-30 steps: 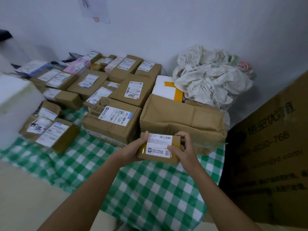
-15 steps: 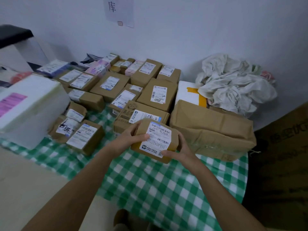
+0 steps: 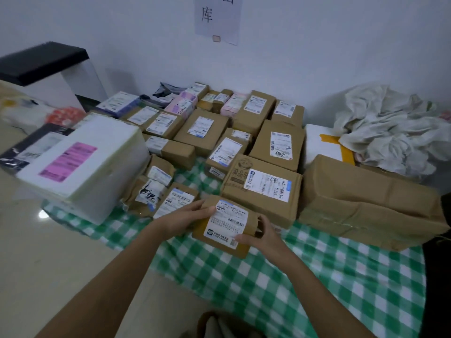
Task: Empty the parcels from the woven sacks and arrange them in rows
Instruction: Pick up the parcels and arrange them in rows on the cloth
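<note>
Since half a second ago the small brown parcel (image 3: 227, 225) has slid leftward and down, from over the front edge of the big printed box (image 3: 262, 189) to the gap in front of it, low over the green checked cloth (image 3: 317, 276). Both hands have travelled with it. The left hand (image 3: 185, 219) clasps the parcel's left end, thumb on top near the label. The right hand (image 3: 262, 236) grips its right end, fingers curled around the far side and thumb on the near edge of the label.

This looks like the placing step: a new front row is being started, and the parcel belongs in the open patch between the labelled flat box (image 3: 177, 202) on the left and the printed box behind. To do it well, I would keep the label facing up and readable, square the parcel's long edge with the front face of the printed box, and lower it flat instead of dropping one corner first. Setting it just beside its neighbours, not overlapping them, keeps the row straight and leaves the bare cloth to the right, in front of the long crumpled carton (image 3: 366, 203), for later parcels. Emptied woven sacks (image 3: 390, 125) lie heaped at the back right, so I judge the work well advanced
</note>
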`<state>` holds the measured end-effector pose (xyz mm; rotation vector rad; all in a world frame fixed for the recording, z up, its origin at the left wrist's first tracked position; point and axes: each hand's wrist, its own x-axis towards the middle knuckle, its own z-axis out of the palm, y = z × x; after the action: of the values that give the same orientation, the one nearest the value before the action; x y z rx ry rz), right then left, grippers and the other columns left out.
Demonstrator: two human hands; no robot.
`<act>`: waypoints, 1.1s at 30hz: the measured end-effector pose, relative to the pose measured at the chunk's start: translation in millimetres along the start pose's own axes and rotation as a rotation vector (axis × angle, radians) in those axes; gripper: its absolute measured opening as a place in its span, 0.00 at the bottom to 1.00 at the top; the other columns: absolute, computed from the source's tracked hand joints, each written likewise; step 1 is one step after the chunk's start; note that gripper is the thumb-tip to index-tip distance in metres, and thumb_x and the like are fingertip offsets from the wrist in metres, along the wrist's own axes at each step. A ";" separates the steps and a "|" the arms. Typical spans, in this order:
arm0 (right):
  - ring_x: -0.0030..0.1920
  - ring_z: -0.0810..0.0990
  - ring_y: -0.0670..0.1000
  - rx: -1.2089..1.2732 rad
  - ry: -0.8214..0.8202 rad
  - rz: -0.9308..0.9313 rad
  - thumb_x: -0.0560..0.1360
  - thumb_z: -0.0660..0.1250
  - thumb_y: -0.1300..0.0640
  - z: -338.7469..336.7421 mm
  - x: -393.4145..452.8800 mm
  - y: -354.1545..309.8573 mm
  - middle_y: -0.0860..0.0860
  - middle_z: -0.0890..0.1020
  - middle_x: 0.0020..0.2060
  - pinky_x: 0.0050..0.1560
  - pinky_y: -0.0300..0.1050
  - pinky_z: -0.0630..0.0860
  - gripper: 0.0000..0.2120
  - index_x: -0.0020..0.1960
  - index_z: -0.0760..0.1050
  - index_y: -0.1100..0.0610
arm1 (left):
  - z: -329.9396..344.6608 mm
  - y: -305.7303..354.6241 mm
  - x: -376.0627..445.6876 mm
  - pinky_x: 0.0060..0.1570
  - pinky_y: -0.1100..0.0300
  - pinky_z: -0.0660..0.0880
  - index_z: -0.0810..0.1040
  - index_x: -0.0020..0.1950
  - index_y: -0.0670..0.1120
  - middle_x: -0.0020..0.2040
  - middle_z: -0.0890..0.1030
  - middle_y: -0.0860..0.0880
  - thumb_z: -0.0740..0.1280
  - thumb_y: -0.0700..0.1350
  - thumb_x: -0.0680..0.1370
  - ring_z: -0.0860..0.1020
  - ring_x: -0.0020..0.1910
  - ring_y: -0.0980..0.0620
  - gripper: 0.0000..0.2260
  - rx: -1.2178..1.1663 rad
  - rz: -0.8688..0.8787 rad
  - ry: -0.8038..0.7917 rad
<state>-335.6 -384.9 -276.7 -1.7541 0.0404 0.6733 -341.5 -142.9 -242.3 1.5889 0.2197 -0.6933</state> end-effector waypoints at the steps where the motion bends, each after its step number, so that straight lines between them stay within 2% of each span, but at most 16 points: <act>1: 0.62 0.76 0.51 -0.026 -0.004 0.016 0.55 0.82 0.45 4.0 0.8 1.3 0.48 0.76 0.62 0.63 0.54 0.75 0.46 0.67 0.63 0.48 | -3.8 -4.5 -0.5 0.57 0.52 0.76 0.71 0.66 0.55 0.53 0.83 0.53 0.71 0.65 0.66 0.81 0.54 0.52 0.32 0.024 -0.007 0.010; 3: 0.61 0.74 0.50 -0.079 -0.018 0.030 0.61 0.82 0.52 14.4 6.4 3.1 0.46 0.75 0.60 0.59 0.47 0.75 0.44 0.69 0.59 0.49 | -13.5 -12.9 -1.5 0.61 0.49 0.74 0.70 0.69 0.55 0.57 0.81 0.52 0.71 0.67 0.62 0.79 0.57 0.51 0.38 0.032 -0.023 0.023; 6: 0.60 0.71 0.46 -0.128 -0.003 -0.012 0.65 0.80 0.56 22.7 10.5 -7.1 0.45 0.71 0.60 0.49 0.34 0.71 0.42 0.70 0.57 0.50 | -21.7 -12.5 -0.5 0.59 0.47 0.75 0.71 0.66 0.59 0.58 0.79 0.53 0.73 0.61 0.68 0.77 0.58 0.50 0.28 -0.058 -0.014 0.072; 7: 0.61 0.71 0.46 -0.140 0.011 -0.041 0.65 0.80 0.55 24.8 15.0 -12.3 0.45 0.71 0.60 0.50 0.34 0.72 0.43 0.70 0.56 0.50 | -25.7 -10.3 0.7 0.60 0.45 0.75 0.70 0.66 0.60 0.60 0.78 0.53 0.72 0.61 0.69 0.76 0.59 0.50 0.27 -0.092 -0.010 0.095; 10: 0.65 0.69 0.48 -0.160 0.020 -0.147 0.63 0.81 0.50 29.3 27.9 -28.6 0.44 0.68 0.64 0.64 0.51 0.72 0.51 0.74 0.51 0.47 | -36.6 -1.5 1.4 0.58 0.46 0.76 0.68 0.70 0.61 0.63 0.75 0.51 0.70 0.65 0.65 0.74 0.62 0.48 0.34 -0.118 0.062 0.160; 11: 0.66 0.68 0.47 -0.176 0.005 -0.184 0.63 0.81 0.50 32.0 35.0 -38.0 0.44 0.66 0.65 0.66 0.53 0.71 0.53 0.75 0.49 0.45 | -42.4 3.8 1.5 0.57 0.46 0.76 0.67 0.71 0.61 0.64 0.75 0.50 0.69 0.65 0.65 0.74 0.62 0.47 0.34 -0.110 0.082 0.182; 14: 0.66 0.65 0.47 -0.310 0.011 -0.330 0.64 0.80 0.47 40.0 53.5 -63.9 0.44 0.61 0.68 0.65 0.53 0.72 0.49 0.74 0.51 0.42 | -55.1 17.9 6.2 0.55 0.47 0.78 0.66 0.71 0.59 0.62 0.75 0.48 0.66 0.57 0.74 0.75 0.60 0.45 0.26 -0.095 0.159 0.243; 16: 0.65 0.63 0.47 -0.417 0.043 -0.378 0.65 0.78 0.47 47.1 69.5 -78.8 0.44 0.59 0.69 0.65 0.51 0.70 0.47 0.73 0.52 0.43 | -66.1 25.4 12.0 0.52 0.49 0.78 0.67 0.70 0.59 0.60 0.76 0.48 0.65 0.53 0.76 0.77 0.58 0.46 0.22 -0.103 0.202 0.297; 19: 0.71 0.58 0.49 -0.476 0.059 -0.351 0.65 0.78 0.47 52.0 90.1 -95.2 0.44 0.55 0.73 0.70 0.54 0.64 0.53 0.76 0.45 0.44 | -80.1 34.4 25.3 0.52 0.52 0.77 0.69 0.68 0.59 0.59 0.78 0.52 0.64 0.45 0.78 0.78 0.57 0.50 0.19 -0.131 0.255 0.373; 21: 0.74 0.56 0.50 -0.532 0.073 -0.321 0.65 0.78 0.46 53.9 107.4 -108.0 0.43 0.52 0.76 0.72 0.54 0.62 0.56 0.78 0.42 0.45 | -95.7 43.0 38.8 0.52 0.55 0.76 0.69 0.69 0.57 0.59 0.77 0.55 0.65 0.44 0.78 0.77 0.57 0.52 0.20 -0.124 0.275 0.379; 23: 0.73 0.60 0.51 -0.632 0.105 -0.266 0.65 0.78 0.44 54.6 123.7 -116.9 0.45 0.53 0.76 0.69 0.53 0.65 0.55 0.78 0.44 0.46 | -110.3 49.8 54.5 0.47 0.59 0.75 0.70 0.69 0.55 0.60 0.76 0.55 0.65 0.45 0.78 0.76 0.56 0.54 0.19 -0.131 0.250 0.360; 25: 0.72 0.62 0.53 -0.769 0.129 -0.225 0.65 0.78 0.42 55.3 136.4 -119.2 0.48 0.56 0.75 0.68 0.53 0.65 0.54 0.78 0.47 0.48 | -120.8 51.8 68.3 0.47 0.57 0.76 0.69 0.67 0.54 0.63 0.75 0.52 0.65 0.47 0.78 0.77 0.56 0.52 0.18 -0.140 0.224 0.336; 27: 0.73 0.59 0.55 -0.911 0.186 -0.187 0.65 0.76 0.37 58.0 150.6 -120.3 0.51 0.58 0.75 0.72 0.56 0.59 0.53 0.78 0.47 0.49 | -131.5 50.6 85.2 0.55 0.51 0.76 0.66 0.68 0.54 0.64 0.73 0.50 0.66 0.48 0.78 0.76 0.58 0.50 0.19 -0.095 0.179 0.289; 29: 0.76 0.52 0.55 -1.074 0.235 -0.187 0.65 0.73 0.35 58.8 160.0 -116.0 0.53 0.58 0.75 0.75 0.59 0.47 0.52 0.77 0.48 0.50 | -135.9 46.8 99.5 0.62 0.46 0.73 0.64 0.68 0.54 0.65 0.72 0.49 0.66 0.48 0.78 0.74 0.60 0.49 0.21 -0.056 0.129 0.244; 31: 0.77 0.47 0.55 -1.175 0.266 -0.156 0.66 0.71 0.33 63.3 168.9 -111.0 0.53 0.58 0.76 0.74 0.62 0.36 0.51 0.77 0.49 0.51 | -140.9 42.4 113.1 0.62 0.46 0.73 0.61 0.70 0.52 0.65 0.72 0.48 0.66 0.45 0.78 0.75 0.59 0.48 0.23 -0.050 0.061 0.169; 33: 0.77 0.45 0.55 -1.246 0.273 -0.120 0.66 0.70 0.32 67.8 176.4 -105.2 0.53 0.58 0.76 0.72 0.65 0.32 0.51 0.77 0.49 0.52 | -143.3 36.1 124.6 0.60 0.49 0.75 0.58 0.73 0.51 0.67 0.71 0.47 0.66 0.44 0.78 0.75 0.59 0.49 0.27 -0.001 0.025 0.129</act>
<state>-178.3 -236.5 -274.0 -3.0010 -0.3689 0.3445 -180.3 -43.7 -281.7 1.6339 0.2944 -0.5722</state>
